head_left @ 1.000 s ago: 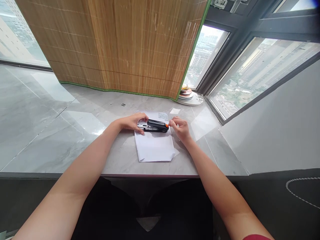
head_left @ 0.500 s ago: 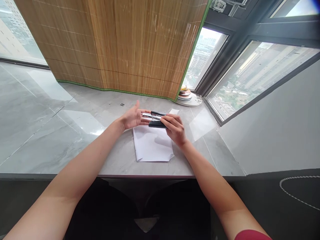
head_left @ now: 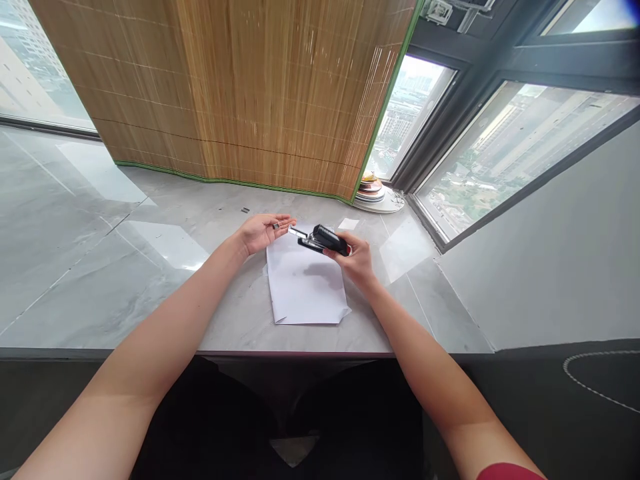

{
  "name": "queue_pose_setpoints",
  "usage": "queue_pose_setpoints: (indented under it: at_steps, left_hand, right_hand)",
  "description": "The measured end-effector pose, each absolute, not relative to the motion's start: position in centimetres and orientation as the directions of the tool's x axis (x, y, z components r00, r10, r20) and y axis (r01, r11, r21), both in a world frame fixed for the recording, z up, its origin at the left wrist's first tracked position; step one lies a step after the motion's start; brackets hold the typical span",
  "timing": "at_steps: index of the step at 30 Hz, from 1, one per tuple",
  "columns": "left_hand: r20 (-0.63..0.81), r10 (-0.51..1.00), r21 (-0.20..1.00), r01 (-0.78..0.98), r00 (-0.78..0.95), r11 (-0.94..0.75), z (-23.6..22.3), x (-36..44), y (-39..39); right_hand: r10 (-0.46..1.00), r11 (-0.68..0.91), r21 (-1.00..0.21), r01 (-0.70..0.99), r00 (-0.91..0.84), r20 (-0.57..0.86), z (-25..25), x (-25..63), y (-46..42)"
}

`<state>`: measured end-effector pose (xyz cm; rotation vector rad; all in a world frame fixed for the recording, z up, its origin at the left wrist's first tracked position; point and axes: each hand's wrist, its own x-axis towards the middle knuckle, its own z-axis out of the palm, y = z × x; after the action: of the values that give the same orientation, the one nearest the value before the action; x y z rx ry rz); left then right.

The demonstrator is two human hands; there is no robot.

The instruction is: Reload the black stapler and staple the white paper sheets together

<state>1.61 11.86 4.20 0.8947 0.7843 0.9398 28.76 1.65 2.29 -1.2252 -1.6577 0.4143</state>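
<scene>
My right hand (head_left: pixel 356 260) grips a black stapler (head_left: pixel 323 240) with an orange end, held a little above the far edge of a white sheet of paper (head_left: pixel 306 288). The stapler's metal front points left toward my left hand (head_left: pixel 260 231). That hand lies palm up with its fingers spread, and a small dark piece, perhaps a strip of staples (head_left: pixel 275 226), rests on the fingers. The paper lies flat on the grey marble sill (head_left: pixel 125 267), its near corners slightly curled.
A bamboo blind (head_left: pixel 240 93) hangs behind the sill. A stack of plates (head_left: pixel 373 190) sits at the window corner on the right. A small white scrap (head_left: pixel 349 223) lies beyond the stapler, and a few tiny dark bits (head_left: pixel 245 210) lie farther left.
The stapler went from lying on the paper under both hands to being lifted by my right hand alone. My left hand let go and turned palm up with a small piece on it.
</scene>
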Motion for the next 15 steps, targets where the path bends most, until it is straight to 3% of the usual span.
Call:
queue_pose_setpoints:
  at_steps: [4,8,11,15]
  left_hand:
    - [-0.075,0.895,0.920,-0.315,0.440,0.232,4.6,2.0,11.1]
    - [0.009,0.873,0.964,-0.236,0.487,0.122,4.8,2.3,10.4]
    - [0.061,0.855,0.987,-0.159,0.516,0.026,5.0,2.5,9.9]
    - [0.141,0.829,0.989,-0.121,0.541,-0.089,5.5,2.8,9.2]
  right_hand:
    - [0.907,0.421,-0.781,0.462,-0.217,0.361,1.7,29.2,2.1]
    - [0.901,0.424,-0.775,0.470,-0.307,0.306,1.7,29.1,2.2]
    - [0.842,0.539,-0.698,0.472,-0.291,0.454,2.4,28.5,2.0]
    - [0.663,0.700,-0.488,0.522,-0.222,0.715,3.7,27.3,1.8]
